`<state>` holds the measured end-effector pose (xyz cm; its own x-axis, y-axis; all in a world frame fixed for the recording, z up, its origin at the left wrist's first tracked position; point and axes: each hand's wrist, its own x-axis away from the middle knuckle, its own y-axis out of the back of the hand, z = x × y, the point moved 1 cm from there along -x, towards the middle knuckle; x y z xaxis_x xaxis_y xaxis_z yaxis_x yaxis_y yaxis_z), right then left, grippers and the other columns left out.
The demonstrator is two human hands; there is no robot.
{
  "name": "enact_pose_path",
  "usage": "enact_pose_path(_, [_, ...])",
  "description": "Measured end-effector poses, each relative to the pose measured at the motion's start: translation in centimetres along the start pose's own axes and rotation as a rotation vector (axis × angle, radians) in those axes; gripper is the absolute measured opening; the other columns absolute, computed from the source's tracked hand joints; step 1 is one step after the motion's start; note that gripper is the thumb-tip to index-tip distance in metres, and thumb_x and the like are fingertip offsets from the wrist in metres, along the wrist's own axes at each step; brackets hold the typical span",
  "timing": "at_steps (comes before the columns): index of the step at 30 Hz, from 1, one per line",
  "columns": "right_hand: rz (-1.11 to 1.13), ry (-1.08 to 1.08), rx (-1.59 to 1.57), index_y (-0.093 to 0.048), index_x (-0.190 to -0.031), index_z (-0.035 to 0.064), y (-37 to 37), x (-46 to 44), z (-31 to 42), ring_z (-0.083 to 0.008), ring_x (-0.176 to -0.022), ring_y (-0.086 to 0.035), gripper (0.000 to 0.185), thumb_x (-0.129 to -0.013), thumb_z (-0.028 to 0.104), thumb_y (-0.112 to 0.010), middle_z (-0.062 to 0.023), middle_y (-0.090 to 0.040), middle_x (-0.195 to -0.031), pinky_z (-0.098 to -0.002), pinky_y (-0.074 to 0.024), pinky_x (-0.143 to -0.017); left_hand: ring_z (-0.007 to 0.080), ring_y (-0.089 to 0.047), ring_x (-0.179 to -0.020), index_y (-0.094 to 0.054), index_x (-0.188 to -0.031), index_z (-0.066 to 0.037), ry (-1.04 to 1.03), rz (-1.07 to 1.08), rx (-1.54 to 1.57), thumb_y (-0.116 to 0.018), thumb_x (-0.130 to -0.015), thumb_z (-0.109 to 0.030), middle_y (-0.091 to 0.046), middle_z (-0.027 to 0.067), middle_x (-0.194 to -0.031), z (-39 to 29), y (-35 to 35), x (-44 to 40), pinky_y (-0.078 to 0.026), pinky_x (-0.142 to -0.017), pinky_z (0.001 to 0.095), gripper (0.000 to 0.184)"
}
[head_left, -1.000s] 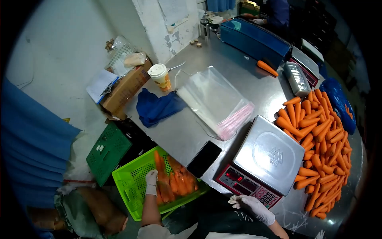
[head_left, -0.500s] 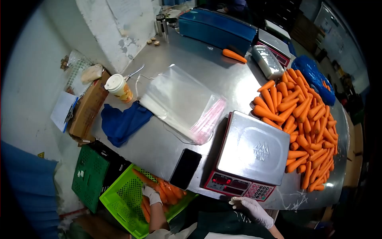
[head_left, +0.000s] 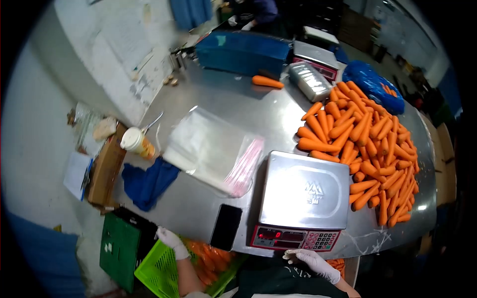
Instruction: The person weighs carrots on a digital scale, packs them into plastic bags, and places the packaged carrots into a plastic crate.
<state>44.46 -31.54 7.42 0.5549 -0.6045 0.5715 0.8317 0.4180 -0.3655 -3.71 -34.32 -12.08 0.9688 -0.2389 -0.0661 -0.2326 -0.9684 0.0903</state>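
Note:
My left hand [head_left: 172, 242], in a white glove, is over the upper corner of the bright green crate [head_left: 152, 266]. Its fingers look stretched out, though somewhat blurred, and no object shows in them. Beside it in the crate lie carrots [head_left: 211, 260] that look wrapped in clear plastic. My right hand [head_left: 312, 261], also gloved, hovers by the table's front edge, just below the scale [head_left: 304, 191]. Its fingers are curled together with nothing visible between them. The scale's metal pan is bare and its red display is lit.
A large heap of carrots [head_left: 375, 149] covers the table's right side. Clear plastic bags [head_left: 208, 146] lie left of the scale, near a black phone [head_left: 226, 227]. Farther left are a blue cloth [head_left: 146, 184] and a paper cup [head_left: 139, 142]. Another person [head_left: 261, 12] is beyond the blue box [head_left: 243, 53].
My left hand has come off the carrots in the crate and moved up and left to the crate's corner. My right hand stays by the scale. The camera view has shifted.

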Motion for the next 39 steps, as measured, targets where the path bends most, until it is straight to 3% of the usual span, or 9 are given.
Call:
enact_pose_path(4, [-0.007, -0.017, -0.045, -0.046, -0.125, -0.0031, 0.8, -0.2, -1.6, -0.0168, -0.105, -0.053, 0.039, -0.097, 0.023, -0.04, -0.011, -0.056, -0.116, -0.0275, -0.04, -0.094, 0.0169, -0.049, -0.079, -0.054, -0.101, 0.004, -0.419, -0.093, -0.204, -0.05, -0.089, -0.005, -0.051, 0.0089, -0.095, -11.7, -6.4, 1.3, -0.042, -0.069, 0.0275, 0.015])
enact_pose_path(7, [-0.009, 0.014, -0.028, -0.046, -0.126, -0.0024, 0.9, -0.3, -1.6, -0.0156, -0.104, -0.053, 0.039, -0.097, 0.023, -0.041, -0.0096, -0.056, -0.116, -0.0266, -0.0396, -0.094, 0.0184, -0.051, -0.078, -0.056, -0.092, 0.001, -0.579, 0.324, -0.106, -0.054, -0.086, -0.003, -0.052, 0.0097, -0.093, -15.4, -13.8, 2.2, -0.043, -0.069, 0.0308, 0.008])
enact_pose_path(10, [0.003, 0.037, -0.043, -0.046, -0.126, -0.0018, 0.8, -0.2, -1.7, -0.0138, -0.101, -0.052, 0.04, -0.096, 0.024, -0.043, -0.0079, -0.057, -0.115, -0.0254, -0.0395, -0.093, 0.0221, -0.055, -0.073, -0.059, -0.086, -0.002, -0.617, 0.775, -0.218, -0.062, -0.079, -0.008, -0.054, 0.0098, -0.082, -12.8, -21.6, 2.1, -0.044, -0.066, 0.0305, 0.01])
enact_pose_path(17, [-0.136, -0.014, -0.109, -0.046, -0.127, -0.0005, 1.5, 2.3, -0.9, -0.0113, -0.102, -0.051, 0.04, -0.097, 0.025, -0.041, -0.0057, -0.057, -0.115, -0.0231, -0.0397, -0.092, 0.0221, -0.054, -0.063, -0.061, -0.08, -0.002, -0.825, 0.821, -0.664, -0.063, -0.074, -0.015, -0.053, 0.0074, -0.065, -9.9, -29.9, 1.3, -0.046, -0.057, 0.0334, 0.014])
enact_pose_path(21, [-0.191, -0.003, -0.272, -0.046, -0.127, -0.0004, 2.8, 3.2, -2.2, -0.0111, -0.102, -0.052, 0.04, -0.097, 0.024, -0.042, -0.0055, -0.057, -0.115, -0.0227, -0.0401, -0.091, 0.0101, -0.045, -0.045, -0.055, -0.076, -0.006, 0.234, 0.823, 0.131, -0.057, -0.082, -0.015, -0.045, -0.0025, -0.057, -12.0, -30.3, -2.1, -0.036, -0.04, 0.0246, 0.011])
enact_pose_path(28, [-0.146, 0.198, -0.202, -0.063, -0.102, 0.0006, 7.7, 3.9, -2.5, -0.0127, -0.077, -0.061, 0.035, -0.095, 0.028, -0.043, -0.0042, -0.067, -0.085, -0.0223, -0.0475, -0.074, 0.0038, -0.041, -0.05, -0.055, -0.074, -0.007, -0.024, 1.065, 0.222, -0.055, -0.086, -0.013, -0.046, -0.0034, -0.061, -27.6, -27.5, 12.3, -0.032, -0.044, 0.0192, 0.013])
enact_pose_path(33, [-1.023, 0.372, -0.017, -0.064, -0.088, 0.0005, 14.5, 5.6, 1.9, -0.0142, -0.067, -0.057, 0.024, -0.081, 0.024, -0.059, -0.0056, -0.063, -0.073, -0.0265, -0.0465, -0.065, 0.0031, -0.045, -0.063, -0.059, -0.078, -0.004, -0.273, 1.432, -0.016, -0.059, -0.084, -0.007, -0.052, -0.004, -0.07, -28.0, -25.1, 24.4, -0.038, -0.055, 0.0197, 0.007])
enact_pose_path(35, [-1.383, 0.529, 0.203, -0.056, -0.104, -0.0016, 18.2, 3.6, 0.8, -0.0266, -0.082, -0.06, 0.04, -0.077, 0.027, -0.063, -0.0161, -0.061, -0.093, -0.0342, -0.0478, -0.074, 0.0072, -0.05, -0.066, -0.06, -0.078, -0.002, -0.207, 1.54, -0.112, -0.059, -0.083, -0.007, -0.054, -0.002, -0.069, -27.4, -24.2, 28.5, -0.042, -0.06, 0.0219, 0.007])
enact_pose_path(39, [-1.612, 0.349, 0.391, -0.049, -0.114, -0.0019, 21.6, 0.8, 1.4, -0.0386, -0.096, -0.057, 0.06, -0.07, 0.033, -0.066, -0.0225, -0.057, -0.104, -0.0413, -0.0464, -0.082, 0.0221, -0.06, -0.067, -0.064, -0.079, -0.005, -0.828, 1.613, -0.307, -0.065, -0.077, -0.017, -0.059, 0.0096, -0.08, -26.0, -22.8, 33.8, -0.048, -0.062, 0.0318, 0.012])
